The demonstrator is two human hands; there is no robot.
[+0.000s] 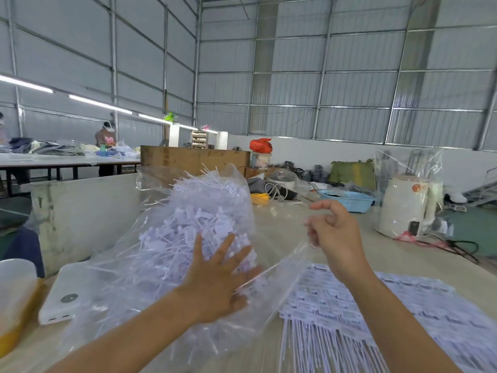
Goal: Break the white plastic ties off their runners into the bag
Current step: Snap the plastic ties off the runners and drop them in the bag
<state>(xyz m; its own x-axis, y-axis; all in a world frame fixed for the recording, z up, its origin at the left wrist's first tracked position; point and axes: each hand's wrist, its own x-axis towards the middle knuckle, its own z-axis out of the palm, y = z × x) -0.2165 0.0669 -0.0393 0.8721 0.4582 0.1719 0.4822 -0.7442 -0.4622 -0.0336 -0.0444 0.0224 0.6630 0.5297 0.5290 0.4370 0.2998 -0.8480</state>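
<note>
A clear plastic bag (150, 265) lies in front of me on the table, bulging with a heap of loose white ties (193, 219). My left hand (217, 278) is inside the bag's mouth, fingers spread and pressing on the heap. My right hand (333, 232) is raised to the right of the bag with its fingers curled, pinching the thin clear edge of the bag and holding it up. To the right, flat on the table, lie sheets of white ties on their runners (376, 310), stems pointing toward me.
A white power bank (67, 294) lies left of the bag, beside a clear container with a yellow base (13, 300). Farther back stand a blue basket (349, 200), a white appliance under plastic (403, 208) and cables. A person works at a distant table (67, 160).
</note>
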